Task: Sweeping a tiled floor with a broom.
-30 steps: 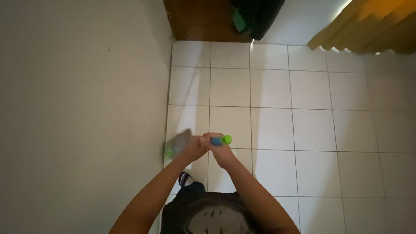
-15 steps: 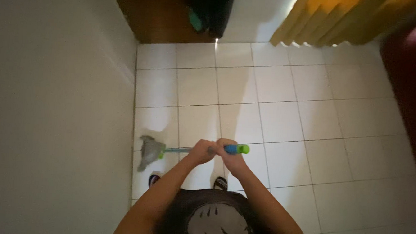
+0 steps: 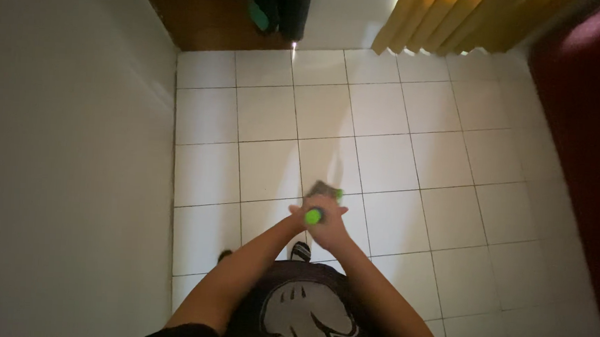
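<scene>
A: Above the white tiled floor (image 3: 397, 146), what is held?

B: One mop handle (image 3: 313, 216), slim and round, capped in bright green, is gripped by both hands. The left hand (image 3: 300, 213) and the right hand (image 3: 329, 229) are wrapped closed around it, pressed together just below the cap.

A: And the mop's working end?

B: One grey mop head (image 3: 325, 189) is seen on the tiles just beyond the hands, flat and blurred, with a small green piece at its edge. The shaft between is almost wholly hidden, since it is viewed end-on.

A: What surfaces are made out?

B: Square glazed tiles with dark grout lines, a smooth plain wall (image 3: 69, 143) on the left, and a pleated yellow curtain (image 3: 458, 23) at the top. A dark red shape (image 3: 588, 149) on the right is blurred and cut off by the edge; its kind cannot be told.

A: Anything else partly hidden?

B: A dark object (image 3: 281, 7) with a teal patch is cut off at the top. Two shoes (image 3: 300, 250) are partly covered by a black shirt (image 3: 306, 312) bearing a grey print.
</scene>
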